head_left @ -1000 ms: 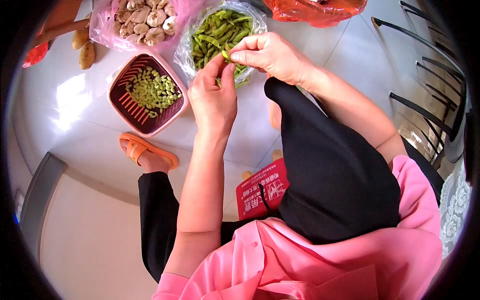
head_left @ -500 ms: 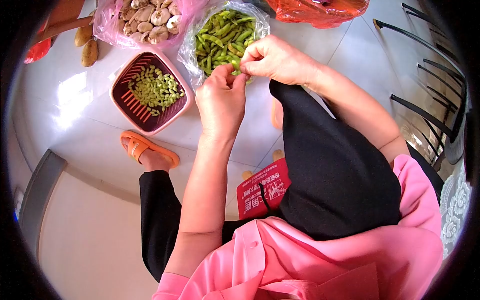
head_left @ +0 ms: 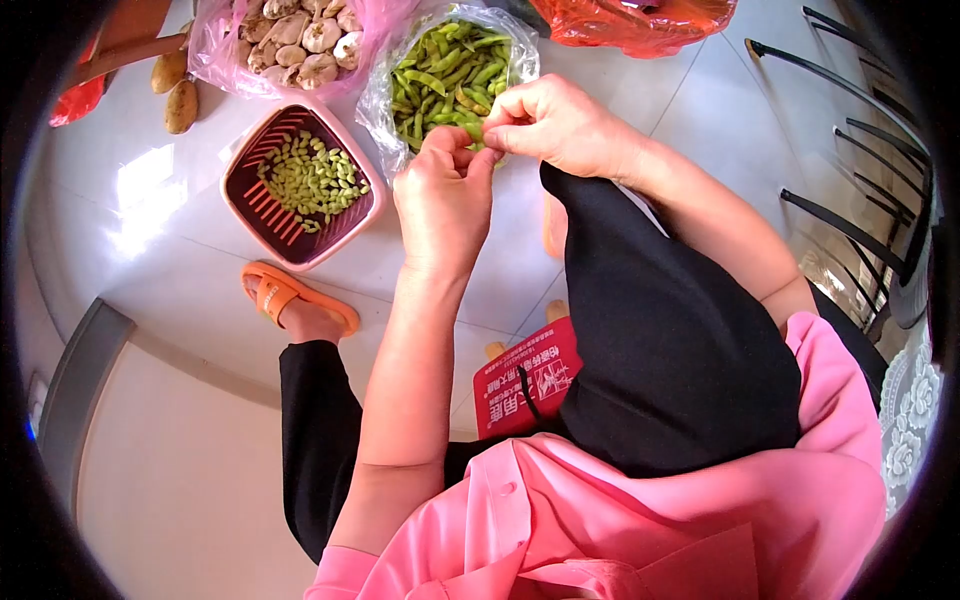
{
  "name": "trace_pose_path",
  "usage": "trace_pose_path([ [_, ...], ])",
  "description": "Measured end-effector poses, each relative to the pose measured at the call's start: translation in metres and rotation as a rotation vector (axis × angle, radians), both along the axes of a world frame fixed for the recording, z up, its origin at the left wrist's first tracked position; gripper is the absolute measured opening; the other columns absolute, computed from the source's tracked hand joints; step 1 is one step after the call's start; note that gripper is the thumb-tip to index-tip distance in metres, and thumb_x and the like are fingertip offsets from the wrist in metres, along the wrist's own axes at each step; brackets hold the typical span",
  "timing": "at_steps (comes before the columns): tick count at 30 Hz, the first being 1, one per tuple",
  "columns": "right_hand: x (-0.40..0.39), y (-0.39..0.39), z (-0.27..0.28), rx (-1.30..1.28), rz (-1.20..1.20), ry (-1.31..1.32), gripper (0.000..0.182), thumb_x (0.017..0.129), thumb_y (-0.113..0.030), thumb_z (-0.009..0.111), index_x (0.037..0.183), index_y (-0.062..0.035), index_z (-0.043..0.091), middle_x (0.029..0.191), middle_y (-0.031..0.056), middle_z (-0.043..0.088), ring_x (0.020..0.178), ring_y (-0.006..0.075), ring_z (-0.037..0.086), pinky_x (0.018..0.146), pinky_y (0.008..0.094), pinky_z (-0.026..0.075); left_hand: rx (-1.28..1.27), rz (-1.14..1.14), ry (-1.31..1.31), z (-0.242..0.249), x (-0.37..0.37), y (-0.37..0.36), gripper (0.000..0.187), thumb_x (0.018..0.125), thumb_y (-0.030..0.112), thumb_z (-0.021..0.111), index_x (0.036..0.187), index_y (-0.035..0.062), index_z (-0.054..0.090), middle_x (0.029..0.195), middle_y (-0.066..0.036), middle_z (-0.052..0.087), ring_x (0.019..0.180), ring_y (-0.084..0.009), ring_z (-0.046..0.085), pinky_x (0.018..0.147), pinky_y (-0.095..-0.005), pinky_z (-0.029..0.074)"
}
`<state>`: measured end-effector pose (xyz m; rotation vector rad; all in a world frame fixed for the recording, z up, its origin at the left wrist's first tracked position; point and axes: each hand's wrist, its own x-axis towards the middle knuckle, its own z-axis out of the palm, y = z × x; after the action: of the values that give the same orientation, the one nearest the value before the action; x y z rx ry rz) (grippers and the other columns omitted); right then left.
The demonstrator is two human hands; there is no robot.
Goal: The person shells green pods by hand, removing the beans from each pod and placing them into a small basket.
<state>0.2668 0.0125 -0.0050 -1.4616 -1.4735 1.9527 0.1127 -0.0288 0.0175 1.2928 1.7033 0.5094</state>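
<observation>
Fingers of our left hand [head_left: 445,215] and right hand [head_left: 565,122] pinch one bright green, half-hidden pod [head_left: 473,131]; one basket [head_left: 377,192] sits left.

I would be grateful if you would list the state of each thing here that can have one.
Left hand: fingers pinched
Right hand: fingers pinched
Green pod: held, partly hidden; split or not, unclear
Pink basket: upright, partly filled
Shelled beans: loose
Clear plastic bag: open
Edamame pods: unshelled
Pink plastic bag: open
Garlic bulbs: unpeeled
Potatoes: unpeeled
Orange slipper: worn
</observation>
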Motion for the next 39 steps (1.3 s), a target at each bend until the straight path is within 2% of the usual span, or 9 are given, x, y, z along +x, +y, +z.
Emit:
trace_pose_path([
  [12, -0.012, -0.009, 0.010, 0.166, -0.083, -0.113, 0.009, 0.072, -0.006, 0.060, 0.067, 0.0000, 0.055, 0.061, -0.0010, 0.053, 0.059, 0.0050, 0.046, 0.054, 0.0239, 0.040, -0.011, 0.034, -0.129, -0.007, 0.000, -0.002, 0.013, 0.079, 0.005, 0.062, 0.086, -0.0046, 0.058, 0.070, -0.007, 0.064, 0.059, -0.0107, 0.061, 0.054, -0.0232, 0.049],
  [17, -0.011, -0.013, 0.003, 0.057, -0.205, 0.038, 0.010, 0.074, -0.006, 0.058, 0.065, -0.0023, 0.053, 0.062, -0.0042, 0.050, 0.059, 0.0048, 0.043, 0.053, 0.0229, 0.037, -0.067, 0.084, -0.239, -0.004, -0.001, 0.000, 0.011, 0.080, 0.003, 0.062, 0.087, -0.0043, 0.058, 0.073, -0.008, 0.064, 0.062, -0.0122, 0.062, 0.057, -0.0232, 0.050],
  [21, -0.005, -0.007, 0.006, -0.117, -0.224, 0.125, 0.012, 0.076, -0.007, 0.056, 0.065, -0.0029, 0.051, 0.061, -0.0059, 0.045, 0.059, 0.0045, 0.041, 0.053, 0.0227, 0.036, -0.198, 0.195, -0.564, -0.007, -0.006, 0.004, 0.013, 0.081, 0.002, 0.063, 0.090, -0.0048, 0.058, 0.074, -0.009, 0.063, 0.063, -0.0131, 0.061, 0.058, -0.0236, 0.050],
  [23, -0.005, -0.008, 0.003, 0.021, -0.198, 0.126, 0.010, 0.074, -0.009, 0.061, 0.068, -0.0011, 0.058, 0.064, -0.0013, 0.056, 0.062, 0.0047, 0.049, 0.057, 0.0231, 0.043, -0.220, 0.226, -0.642, -0.007, -0.006, 0.003, 0.013, 0.081, 0.002, 0.062, 0.091, -0.0049, 0.057, 0.074, -0.009, 0.063, 0.063, -0.0133, 0.061, 0.058, -0.0237, 0.050],
  [27, -0.004, -0.011, 0.001, 0.110, -0.199, 0.102, 0.011, 0.075, -0.009, 0.060, 0.067, -0.0012, 0.056, 0.064, -0.0020, 0.055, 0.063, 0.0044, 0.049, 0.057, 0.0228, 0.042, -0.094, 0.194, -0.514, -0.004, 0.004, 0.000, 0.013, 0.083, 0.002, 0.060, 0.093, -0.0053, 0.058, 0.075, -0.008, 0.062, 0.063, -0.0125, 0.060, 0.059, -0.0233, 0.050],
  [29, -0.004, -0.013, 0.002, -0.102, -0.328, 0.203, 0.012, 0.075, -0.009, 0.061, 0.067, -0.0011, 0.056, 0.064, -0.0020, 0.055, 0.063, 0.0048, 0.050, 0.058, 0.0224, 0.043, -0.056, 0.215, -0.502, -0.003, 0.007, -0.001, 0.014, 0.083, 0.003, 0.060, 0.094, -0.0055, 0.058, 0.076, -0.007, 0.062, 0.064, -0.0123, 0.060, 0.059, -0.0233, 0.050],
  [32, -0.009, -0.012, 0.009, -0.168, -0.398, 0.289, 0.013, 0.075, -0.009, 0.061, 0.066, -0.0013, 0.055, 0.065, -0.0017, 0.056, 0.063, 0.0046, 0.050, 0.057, 0.0223, 0.043, -0.066, 0.258, -0.503, -0.004, 0.007, -0.001, 0.016, 0.085, 0.004, 0.059, 0.097, -0.0057, 0.058, 0.078, -0.007, 0.063, 0.064, -0.0121, 0.060, 0.059, -0.0235, 0.050],
  [35, -0.012, -0.013, -0.003, 0.098, -0.300, 0.131, 0.013, 0.076, -0.009, 0.059, 0.067, -0.0015, 0.055, 0.066, -0.0014, 0.056, 0.063, 0.0052, 0.051, 0.057, 0.0230, 0.044, -0.067, 0.342, -0.644, -0.013, 0.004, -0.004, 0.017, 0.087, 0.005, 0.056, 0.099, -0.0061, 0.058, 0.079, -0.008, 0.063, 0.065, -0.0124, 0.060, 0.059, -0.0235, 0.050],
  [39, -0.004, -0.009, -0.007, 0.024, -0.284, 0.210, 0.013, 0.077, -0.011, 0.060, 0.069, -0.0011, 0.056, 0.066, -0.0003, 0.057, 0.062, 0.0062, 0.052, 0.056, 0.0233, 0.044, -0.164, 0.348, -0.797, -0.020, -0.004, -0.003, 0.018, 0.090, 0.009, 0.053, 0.100, -0.0053, 0.058, 0.080, -0.009, 0.063, 0.064, -0.0128, 0.060, 0.059, -0.0246, 0.050],
])
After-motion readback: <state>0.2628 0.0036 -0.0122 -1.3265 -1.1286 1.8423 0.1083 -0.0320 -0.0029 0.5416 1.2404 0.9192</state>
